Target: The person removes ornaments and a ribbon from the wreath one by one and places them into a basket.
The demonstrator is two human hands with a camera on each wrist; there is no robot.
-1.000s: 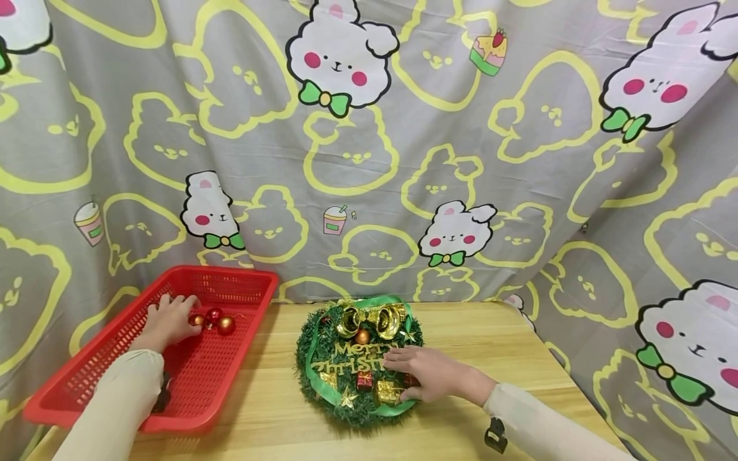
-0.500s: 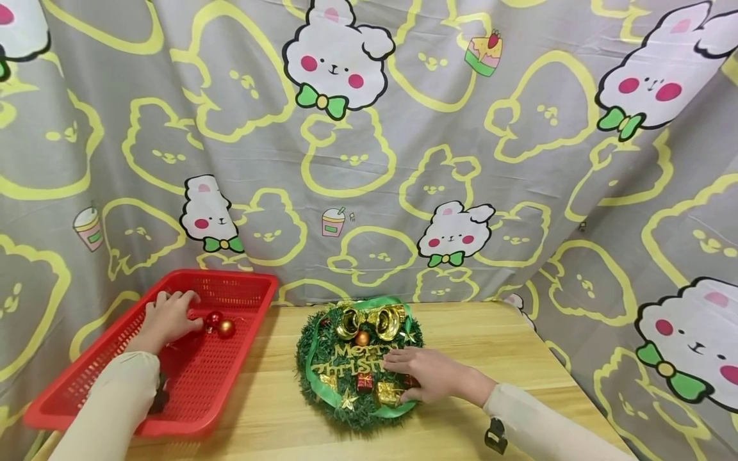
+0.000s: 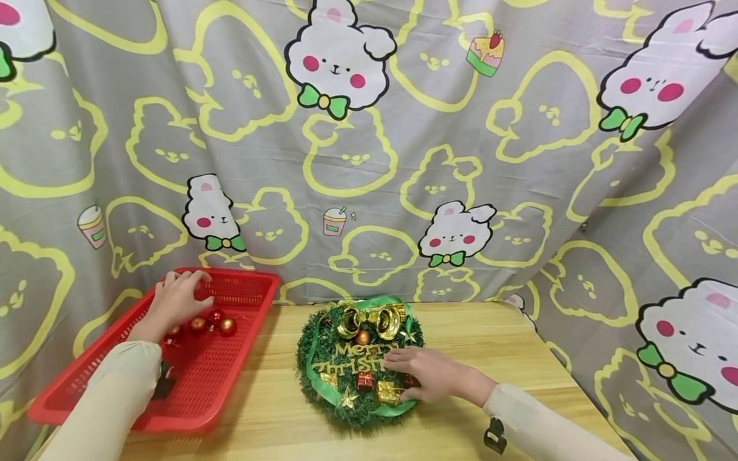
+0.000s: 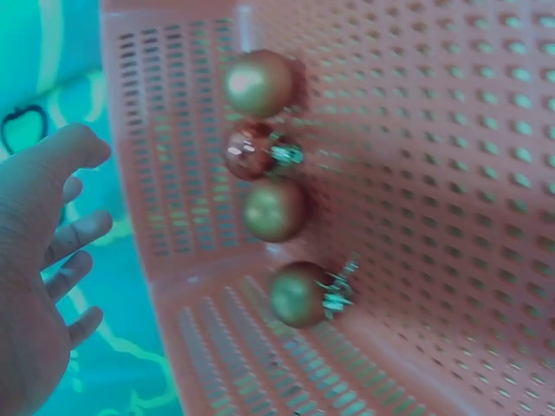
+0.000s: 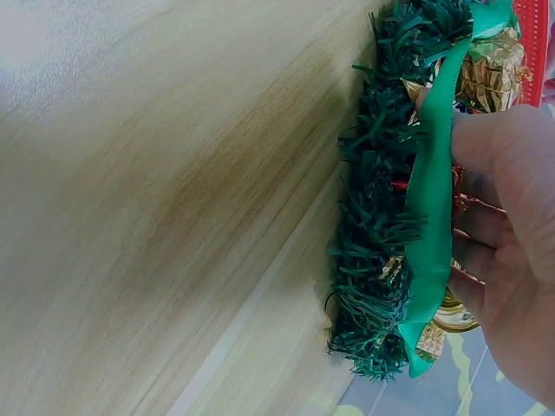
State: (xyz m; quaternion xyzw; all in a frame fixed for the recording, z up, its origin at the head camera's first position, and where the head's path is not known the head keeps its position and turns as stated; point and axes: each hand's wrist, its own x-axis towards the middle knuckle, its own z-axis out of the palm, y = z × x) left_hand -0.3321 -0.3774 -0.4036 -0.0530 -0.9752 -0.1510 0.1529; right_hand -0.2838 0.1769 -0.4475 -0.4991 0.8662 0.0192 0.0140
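Observation:
My left hand (image 3: 175, 298) hovers over the far part of the red plastic basket (image 3: 216, 410), with nothing in its loosely bent fingers. Several Christmas baubles lie below it: a shiny red bauble (image 3: 216, 316) among gold-orange ones (image 4: 260, 84). The left wrist view shows the hand apart from them, near the basket's rim. My right hand (image 3: 429, 373) rests on the right side of a green Christmas wreath (image 3: 363, 416), fingers extended over its gold "Merry Christmas" lettering (image 3: 352, 366). Its thumb lies by the green ribbon (image 5: 431, 208) and a gold gift box (image 3: 389, 392).
Gold bells (image 3: 388, 322), an orange bauble (image 3: 362, 337) and a gold star (image 3: 348, 398) decorate the wreath. A dark object (image 3: 164, 387) sits in the basket beside my left sleeve. The wooden table (image 3: 478, 326) meets a patterned curtain (image 3: 369, 160) at the back.
My left hand has lifted up and away from the baubles, uncovering gold-orange ones that it hid before. My right hand and the wreath stay in place.

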